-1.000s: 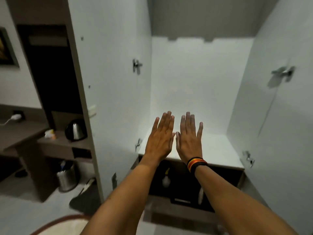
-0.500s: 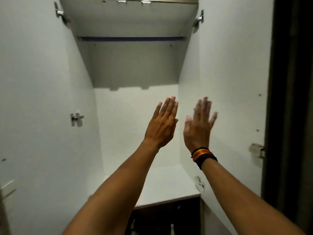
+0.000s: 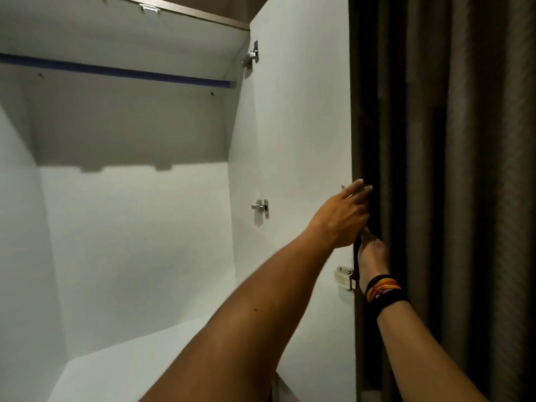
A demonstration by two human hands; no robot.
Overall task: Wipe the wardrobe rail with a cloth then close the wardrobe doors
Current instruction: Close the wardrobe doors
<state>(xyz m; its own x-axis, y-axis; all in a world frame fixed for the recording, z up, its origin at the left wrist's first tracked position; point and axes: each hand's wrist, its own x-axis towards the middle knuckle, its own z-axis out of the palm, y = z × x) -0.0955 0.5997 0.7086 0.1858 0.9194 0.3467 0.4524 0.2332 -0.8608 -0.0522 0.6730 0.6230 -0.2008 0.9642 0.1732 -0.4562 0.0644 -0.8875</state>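
Wardrobe door (image 3: 298, 134) on the right is gripped at its far edge by left hand (image 3: 340, 217) and right hand (image 3: 372, 256); curtain (image 3: 452, 169) hangs just behind; rail (image 3: 116, 70) spans bare interior.

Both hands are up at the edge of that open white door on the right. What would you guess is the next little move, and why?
Probably swinging the right door shut. The left hand reaches its free edge and the right hand is behind that edge, by the curtain. No cloth shows in either hand, and the blue rail is untouched, so I can't tell whether wiping has been done.
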